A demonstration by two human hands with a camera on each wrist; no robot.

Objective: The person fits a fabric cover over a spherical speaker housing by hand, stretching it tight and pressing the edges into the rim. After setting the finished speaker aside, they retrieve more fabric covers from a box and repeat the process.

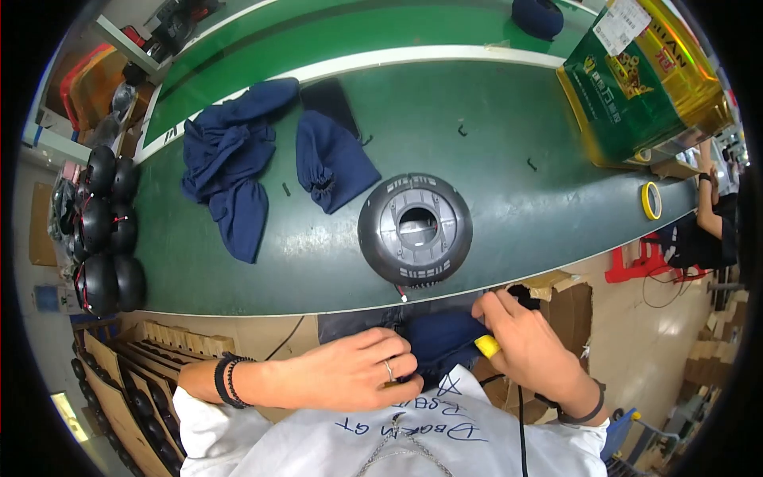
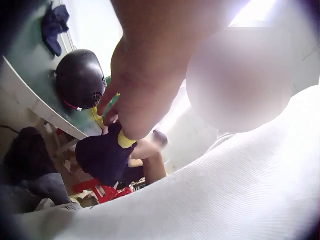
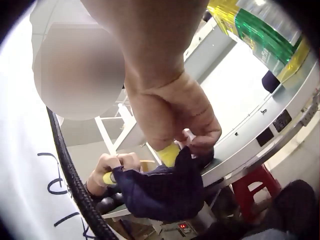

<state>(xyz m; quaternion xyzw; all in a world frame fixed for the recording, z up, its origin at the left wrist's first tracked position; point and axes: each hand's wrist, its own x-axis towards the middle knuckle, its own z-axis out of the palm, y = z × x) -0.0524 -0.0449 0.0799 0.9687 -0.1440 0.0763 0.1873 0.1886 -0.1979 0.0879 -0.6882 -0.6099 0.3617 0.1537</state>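
Over the lap, a navy cloth bag (image 1: 441, 338) is stretched between both hands below the table edge. My left hand (image 1: 362, 366), with a ring, pinches its left side. The right hand (image 1: 520, 338) grips the opposite side of the bag's edge, yellow tape wrapped around its thumb. In the right wrist view the cloth (image 3: 162, 195) hangs down between the hands, and the left thumb also has yellow tape. A black round wheel (image 1: 415, 229) with a hollow hub lies on the green table (image 1: 517, 215) just ahead, a small wire connector at its near side.
Navy cloth pieces (image 1: 230, 159) and a gathered bag (image 1: 334, 163) lie left, beside a dark phone-like slab (image 1: 330, 103). A big green-yellow tin (image 1: 636, 87) and a tape roll (image 1: 651, 200) stand right. Black wheels (image 1: 99, 230) are stacked left; a cardboard box (image 1: 568, 318) sits below.
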